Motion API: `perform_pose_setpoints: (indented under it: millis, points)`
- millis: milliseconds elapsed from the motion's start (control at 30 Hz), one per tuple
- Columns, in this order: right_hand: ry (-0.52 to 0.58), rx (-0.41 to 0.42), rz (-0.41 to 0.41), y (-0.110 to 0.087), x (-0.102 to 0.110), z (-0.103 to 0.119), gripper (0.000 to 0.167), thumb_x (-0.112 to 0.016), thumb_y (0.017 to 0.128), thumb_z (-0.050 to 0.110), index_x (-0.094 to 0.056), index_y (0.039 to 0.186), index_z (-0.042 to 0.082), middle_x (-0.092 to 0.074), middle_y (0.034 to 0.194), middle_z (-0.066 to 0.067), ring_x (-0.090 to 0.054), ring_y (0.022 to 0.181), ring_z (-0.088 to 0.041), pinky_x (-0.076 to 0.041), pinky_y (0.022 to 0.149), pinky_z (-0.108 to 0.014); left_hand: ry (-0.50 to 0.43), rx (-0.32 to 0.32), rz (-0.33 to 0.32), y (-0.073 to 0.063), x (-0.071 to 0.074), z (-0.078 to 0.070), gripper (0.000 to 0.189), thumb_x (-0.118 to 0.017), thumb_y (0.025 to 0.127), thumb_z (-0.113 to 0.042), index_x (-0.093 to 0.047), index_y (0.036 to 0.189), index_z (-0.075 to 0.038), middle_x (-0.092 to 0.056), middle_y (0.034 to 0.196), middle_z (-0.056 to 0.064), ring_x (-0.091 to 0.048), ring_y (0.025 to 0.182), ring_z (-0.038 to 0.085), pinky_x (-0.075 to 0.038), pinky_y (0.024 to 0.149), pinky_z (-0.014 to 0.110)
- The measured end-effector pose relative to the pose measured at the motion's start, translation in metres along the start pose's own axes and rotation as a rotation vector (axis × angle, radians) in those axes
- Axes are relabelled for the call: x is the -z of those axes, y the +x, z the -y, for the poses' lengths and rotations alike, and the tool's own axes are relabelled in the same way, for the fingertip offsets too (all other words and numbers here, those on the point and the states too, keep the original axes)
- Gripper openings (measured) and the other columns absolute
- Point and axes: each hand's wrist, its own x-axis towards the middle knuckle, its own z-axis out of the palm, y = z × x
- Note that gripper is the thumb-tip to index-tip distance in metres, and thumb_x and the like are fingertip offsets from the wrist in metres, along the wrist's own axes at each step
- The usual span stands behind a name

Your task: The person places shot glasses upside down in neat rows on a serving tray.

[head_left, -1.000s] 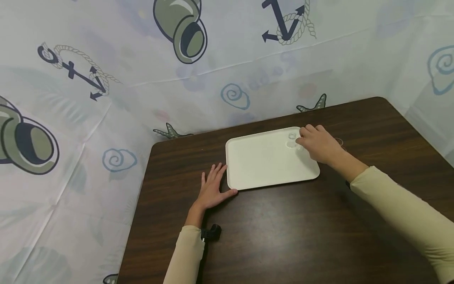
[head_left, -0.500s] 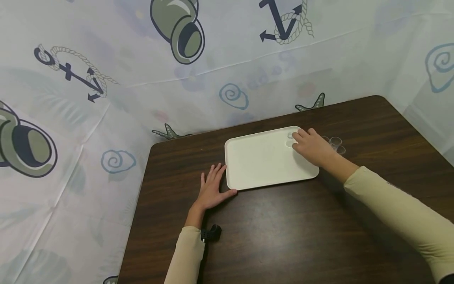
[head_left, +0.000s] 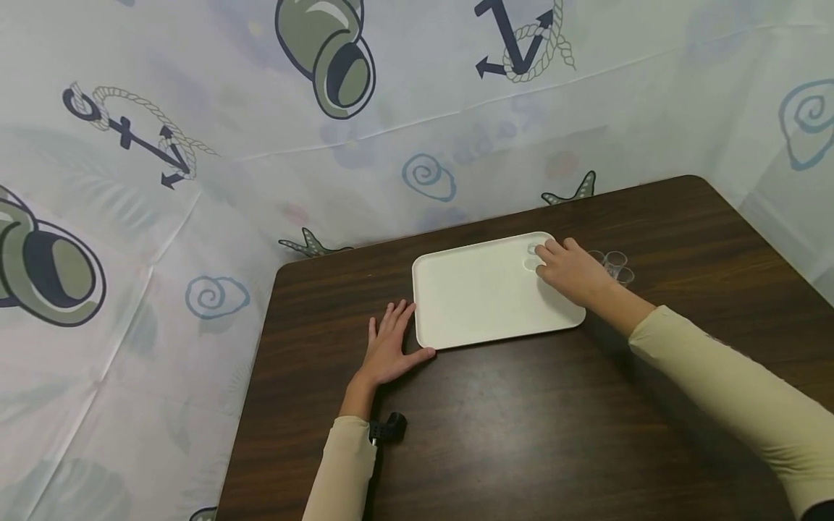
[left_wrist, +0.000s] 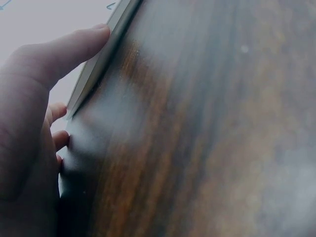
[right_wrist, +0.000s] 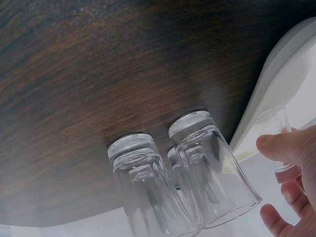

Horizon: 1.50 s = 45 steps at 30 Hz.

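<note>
On the brown table lies a white tray (head_left: pixel 482 297). My left hand (head_left: pixel 386 354), fingers spread, rests at its near left corner, thumb and fingertips touching the rim; in the left wrist view the thumb (left_wrist: pixel 74 49) presses the tray's edge. Over the tray's far right part, my right hand (head_left: pixel 573 271) grips a small clear drinking glass (right_wrist: pixel 272 118) between thumb and fingers. That glass is upside down, thick base up, and the hand hides it in the head view. Just left of the right fingertips, an inverted clear glass (head_left: pixel 531 265) is visible on the tray.
Several clear glasses (head_left: pixel 615 262) stand upright, close together on the table (head_left: pixel 495 434) right of the tray, partly behind the right wrist. A patterned cloth (head_left: pixel 365 181) hangs behind the table's far edge.
My right hand has moved slightly left and toward the inverted glass, uncovering more of the glasses on the table. It is nearly still over the last half second. The left hand stays put.
</note>
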Motion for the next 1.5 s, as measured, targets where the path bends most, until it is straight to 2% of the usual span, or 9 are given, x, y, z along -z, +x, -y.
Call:
perform_pose_setpoints:
  millis: [533, 800, 1033, 1133, 1333, 1500]
  points:
    - [0.027, 0.009, 0.003, 0.002, -0.006, 0.001, 0.016, -0.075, 0.080, -0.005, -0.067, 0.090, 0.004, -0.049, 0.103, -0.017, -0.043, 0.089, -0.032, -0.041, 0.070, -0.045, 0.005, -0.001, -0.012, -0.001, -0.002, 0.002, 0.098, -0.061, 0.082, -0.070, -0.022, 0.158, -0.023, -0.018, 0.162, 0.009, -0.008, 0.149, 0.031, 0.002, 0.112, 0.065]
    - [0.069, -0.005, 0.013, 0.001, -0.007, 0.000, 0.021, -0.075, 0.080, -0.006, -0.068, 0.098, 0.004, -0.050, 0.109, -0.017, -0.044, 0.094, -0.032, -0.041, 0.072, -0.045, 0.014, 0.000, -0.002, 0.000, -0.002, 0.003, 0.098, -0.060, 0.082, -0.072, -0.020, 0.159, -0.024, -0.017, 0.163, 0.008, -0.007, 0.150, 0.031, 0.003, 0.112, 0.065]
    - [0.104, 0.004, -0.061, -0.001, 0.000, 0.000, 0.023, -0.073, 0.081, -0.007, -0.066, 0.099, 0.004, -0.051, 0.107, -0.017, -0.045, 0.092, -0.033, -0.041, 0.070, -0.045, 0.027, 0.004, 0.005, 0.002, -0.002, 0.003, 0.099, -0.058, 0.082, -0.074, -0.019, 0.159, -0.025, -0.015, 0.163, 0.005, -0.006, 0.150, 0.028, 0.002, 0.112, 0.064]
    - [0.130, 0.004, -0.072, -0.002, 0.007, -0.001, 0.028, -0.074, 0.079, -0.008, -0.065, 0.102, 0.005, -0.050, 0.109, -0.017, -0.046, 0.096, -0.034, -0.041, 0.071, -0.045, 0.020, 0.001, 0.007, 0.002, -0.001, 0.002, 0.098, -0.058, 0.082, -0.073, -0.019, 0.159, -0.025, -0.015, 0.163, 0.005, -0.005, 0.150, 0.028, 0.003, 0.112, 0.064]
    - [0.273, -0.059, -0.057, -0.005, 0.021, -0.008, 0.044, -0.073, 0.075, -0.013, -0.068, 0.113, 0.007, -0.051, 0.121, -0.017, -0.049, 0.106, -0.036, -0.046, 0.075, -0.046, 0.012, 0.000, 0.005, 0.003, -0.001, 0.002, 0.099, -0.063, 0.082, -0.069, -0.019, 0.159, -0.024, -0.015, 0.163, 0.006, -0.005, 0.150, 0.029, 0.003, 0.112, 0.064]
    - [0.541, -0.154, -0.102, -0.010, 0.025, -0.016, 0.038, -0.065, 0.081, -0.013, -0.070, 0.114, 0.006, -0.053, 0.120, -0.017, -0.049, 0.104, -0.034, -0.046, 0.077, -0.045, 0.013, -0.001, 0.007, 0.002, -0.002, 0.002, 0.099, -0.062, 0.082, -0.070, -0.019, 0.159, -0.024, -0.015, 0.163, 0.006, -0.006, 0.150, 0.030, 0.003, 0.112, 0.064]
